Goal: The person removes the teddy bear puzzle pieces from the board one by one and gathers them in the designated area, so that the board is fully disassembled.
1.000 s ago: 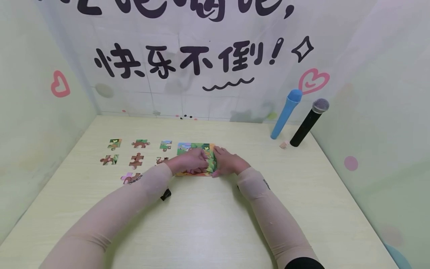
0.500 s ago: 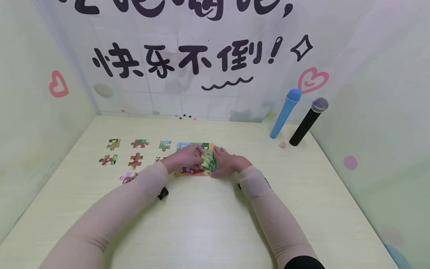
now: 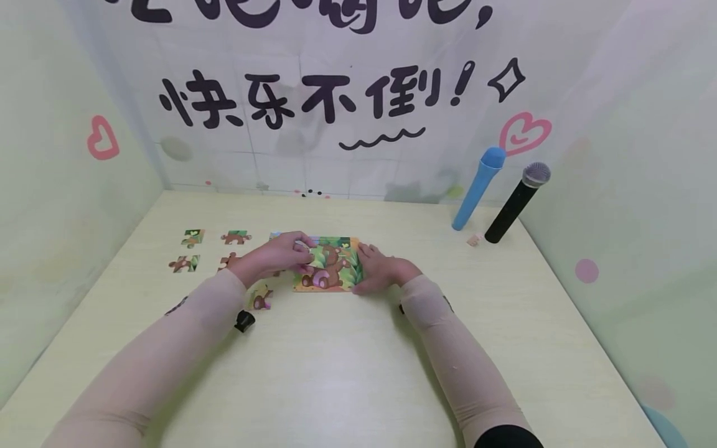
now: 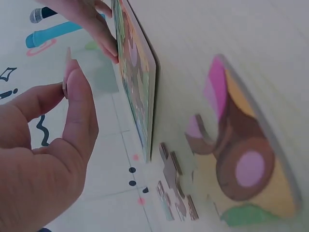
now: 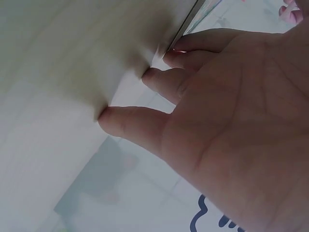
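My left hand is over the left part of a small jigsaw board with a brown bear picture. In the left wrist view its thumb and forefinger pinch a thin puzzle piece, seen edge-on, off the table. My right hand rests at the board's right edge, fingers extended; in the right wrist view its fingertips touch the table, some right beside the board's edge. A loose puzzle piece with a round brown and pink patch lies just below my left wrist.
More loose puzzle pieces lie at the left of the table, among them a green-topped one and a brown one. A blue microphone and a black microphone stand at the back right, with a small pinkish bit near them.
My left hand has moved left from over the middle of the board, uncovering the bear picture. My right hand has stayed at the board's right edge.
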A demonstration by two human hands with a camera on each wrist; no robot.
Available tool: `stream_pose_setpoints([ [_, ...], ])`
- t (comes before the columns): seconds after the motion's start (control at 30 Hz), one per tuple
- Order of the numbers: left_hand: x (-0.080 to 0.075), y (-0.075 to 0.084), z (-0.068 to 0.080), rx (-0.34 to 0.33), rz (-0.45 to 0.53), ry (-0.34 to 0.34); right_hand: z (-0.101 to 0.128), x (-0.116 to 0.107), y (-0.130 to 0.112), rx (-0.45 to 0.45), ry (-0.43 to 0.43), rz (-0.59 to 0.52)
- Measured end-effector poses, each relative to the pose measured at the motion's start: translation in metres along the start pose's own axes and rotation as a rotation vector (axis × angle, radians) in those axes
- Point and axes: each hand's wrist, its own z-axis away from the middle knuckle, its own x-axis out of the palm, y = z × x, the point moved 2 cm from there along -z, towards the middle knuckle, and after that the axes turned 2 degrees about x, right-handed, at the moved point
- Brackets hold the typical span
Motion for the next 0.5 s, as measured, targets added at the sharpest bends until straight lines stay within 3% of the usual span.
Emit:
stream_pose_setpoints([
  [0.5,-0.042,-0.018,0.033,-0.001,0.003,0.039,-0.002,0.002,0.002,0.019,0.004,-0.015],
])
